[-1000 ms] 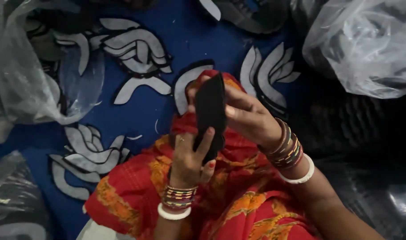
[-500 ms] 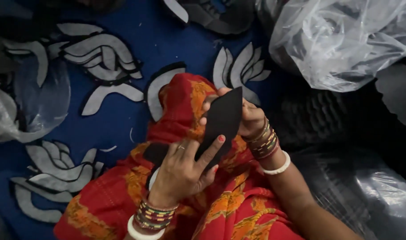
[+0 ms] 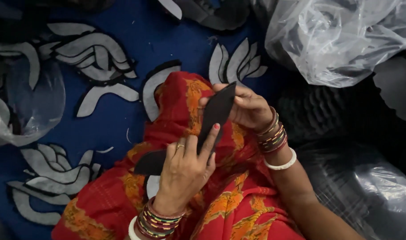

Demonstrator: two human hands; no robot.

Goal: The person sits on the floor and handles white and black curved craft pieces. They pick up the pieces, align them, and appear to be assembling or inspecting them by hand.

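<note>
A flat black piece [image 3: 217, 111], long and pointed at its upper end, is held tilted above my lap between both hands. My right hand [image 3: 245, 106] pinches its upper end with fingers and thumb. My left hand [image 3: 185, 166] supports its lower part, index finger stretched up along the black surface. A second black piece [image 3: 150, 163] lies under my left hand on the red and orange cloth [image 3: 229, 204] over my knee. Both wrists carry coloured bangles.
A blue mat [image 3: 136, 49] with white and black leaf patterns covers the floor. A crumpled clear plastic bag [image 3: 336, 40] sits at the upper right, another [image 3: 16, 115] at the left. Stacks of black pieces [image 3: 318, 115] lie to the right.
The black piece has tilted further to the right. My left hand has slid lower along it, and the view has shifted slightly.
</note>
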